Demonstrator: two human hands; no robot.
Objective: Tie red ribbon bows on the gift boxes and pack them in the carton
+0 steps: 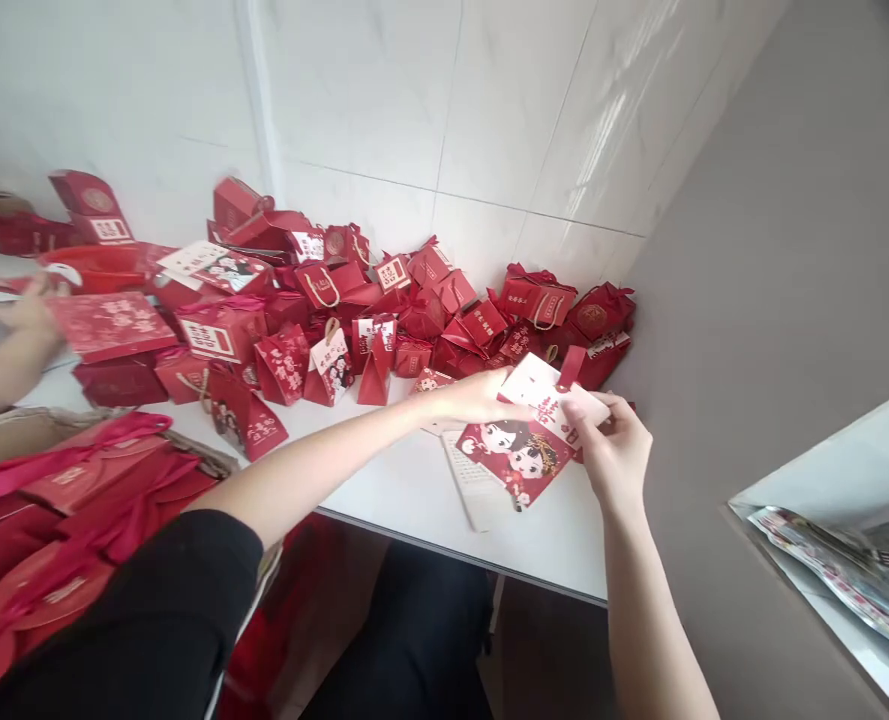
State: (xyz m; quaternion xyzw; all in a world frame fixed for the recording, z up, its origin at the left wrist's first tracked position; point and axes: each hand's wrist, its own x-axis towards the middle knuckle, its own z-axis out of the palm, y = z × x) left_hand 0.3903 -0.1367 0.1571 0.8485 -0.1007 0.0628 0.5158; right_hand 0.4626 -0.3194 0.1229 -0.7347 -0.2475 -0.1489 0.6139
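A red and white candy gift box [523, 460] with two cartoon figures and red lettering is held above the white table, tilted. My left hand [474, 398] grips its left side, fingers closed and partly hidden behind it. On the right side my right hand [615, 440] pinches the box, its thumb pressed on the white upper panel. A short red ribbon [570, 368] sticks up from the top edge beside that thumb. Below the box lies a cream printed sheet [474, 490], partly covered. Under my left wrist a patterned card or box [433, 380] shows in part.
Many red gift boxes [414, 300] are heaped along the tiled wall. At the lower left stands a large bag [204, 455] of ribboned red boxes. Another person's hand [33, 308] is blurred at far left. A grey panel [714, 300] and a shelf [811, 590] bound the right.
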